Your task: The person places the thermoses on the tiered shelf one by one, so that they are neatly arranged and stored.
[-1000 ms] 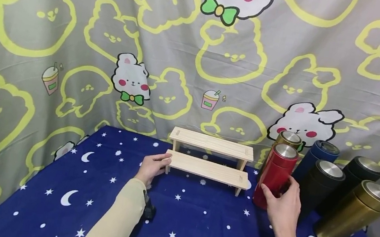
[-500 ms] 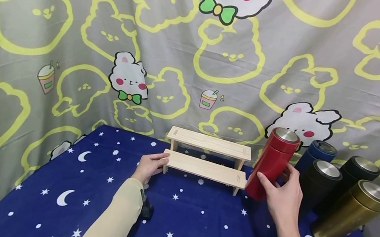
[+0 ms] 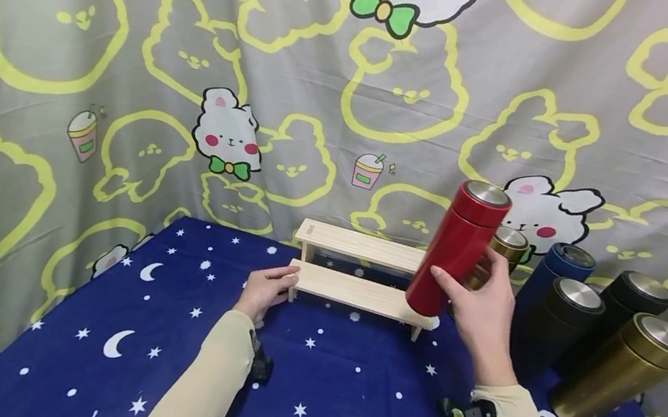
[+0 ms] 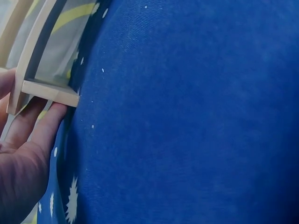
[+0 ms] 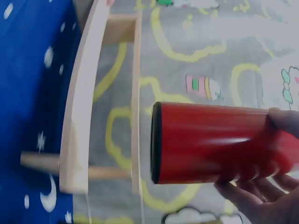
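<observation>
My right hand (image 3: 478, 308) grips a red thermos (image 3: 461, 250) with a steel lid, held tilted in front of the right end of a two-step wooden rack (image 3: 353, 292). In the right wrist view the thermos (image 5: 210, 142) lies sideways across the picture, its dark base pointing at the rack's steps, with a gap between. My left hand (image 3: 264, 292) holds the left end of the rack's lower step. Seen from the left wrist, the thumb is on the step and the fingers (image 4: 46, 123) reach under it by the leg (image 4: 51, 92). The thermos hides the right part of the upper step.
Several other thermoses stand on the right: a blue one (image 3: 553, 276), a black one (image 3: 565, 325), another black one behind, a large gold one (image 3: 618, 377) and a gold one (image 3: 508, 243) at the back. A patterned curtain (image 3: 301, 86) hangs behind the blue starry tablecloth (image 3: 183, 374).
My right hand has lifted the red thermos off the tablecloth and carried it up and left toward the rack, uncovering the gold thermos behind. The left hand stays on the rack.
</observation>
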Demonstrator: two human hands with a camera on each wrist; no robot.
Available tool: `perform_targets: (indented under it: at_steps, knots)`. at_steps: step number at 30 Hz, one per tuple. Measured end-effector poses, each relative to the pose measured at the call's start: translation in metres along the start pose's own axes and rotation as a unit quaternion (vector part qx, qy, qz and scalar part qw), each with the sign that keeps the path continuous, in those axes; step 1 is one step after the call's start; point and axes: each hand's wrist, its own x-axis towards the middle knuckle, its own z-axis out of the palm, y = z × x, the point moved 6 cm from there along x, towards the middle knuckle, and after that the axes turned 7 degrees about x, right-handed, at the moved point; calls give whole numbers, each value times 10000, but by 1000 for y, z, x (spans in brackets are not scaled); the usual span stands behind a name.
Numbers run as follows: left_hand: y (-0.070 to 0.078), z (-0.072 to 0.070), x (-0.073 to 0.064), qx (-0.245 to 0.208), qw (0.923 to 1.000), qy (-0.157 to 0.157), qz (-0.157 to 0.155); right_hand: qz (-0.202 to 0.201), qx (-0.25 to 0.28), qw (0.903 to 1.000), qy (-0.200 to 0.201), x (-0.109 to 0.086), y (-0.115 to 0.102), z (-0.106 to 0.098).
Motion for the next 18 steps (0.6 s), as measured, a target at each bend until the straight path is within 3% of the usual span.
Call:
perform_targets:
  at_steps: [8,18]
  knots:
    - [-4,0,1,-56,10000,13,-7,-256,725,9952,-599,16,-3,41]
    - [-3,-1,1,-76,10000,45,8,-320,683,9918,-1027,29,-6,79]
